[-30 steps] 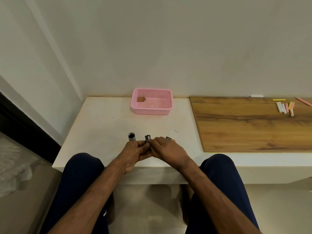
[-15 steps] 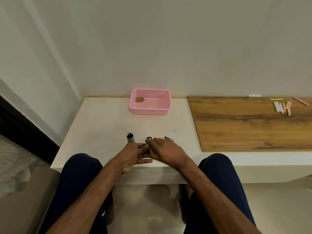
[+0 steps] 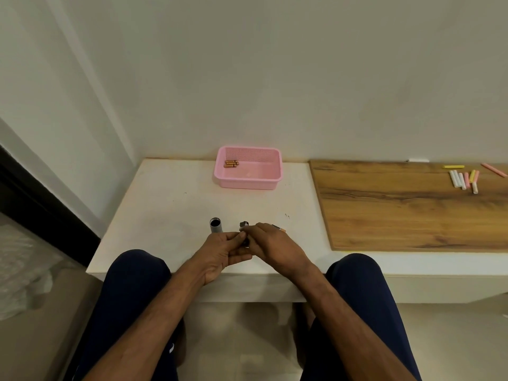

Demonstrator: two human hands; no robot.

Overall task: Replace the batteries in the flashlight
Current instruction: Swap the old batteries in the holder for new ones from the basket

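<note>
- Over the last second the two hands have stayed together at the near edge of the pale stone surface [image 3: 165, 210]; the left hand [image 3: 220, 254] has opened slightly, palm up, while the right hand [image 3: 270, 246] keeps working at its fingertips.
- That suggests, to me, the battery step is still in hand: the small dark battery holder [image 3: 244, 240] sits between the two sets of fingers and nothing has gone back into the tube yet.
- Left grip: fingers curled loosely under the holder, supporting it. Right grip: pinched on the holder from above; whether a cell is also between those fingers I cannot tell.
- The flashlight is apart. Its grey metal tube body [image 3: 216, 226] stands upright on the surface, open dark mouth facing up, at about 11 o'clock from the left hand, just beside it.
- A small dark cap-like piece [image 3: 243, 224] lies at 12 o'clock of the hands.
- An orange-tipped cell [image 3: 279, 228] peeks out at 1 o'clock behind the right hand.
- More copper-coloured batteries [image 3: 231, 163] lie in the pink perforated plastic basket [image 3: 247, 182], well apart at 12 o'clock against the wall.
</note>
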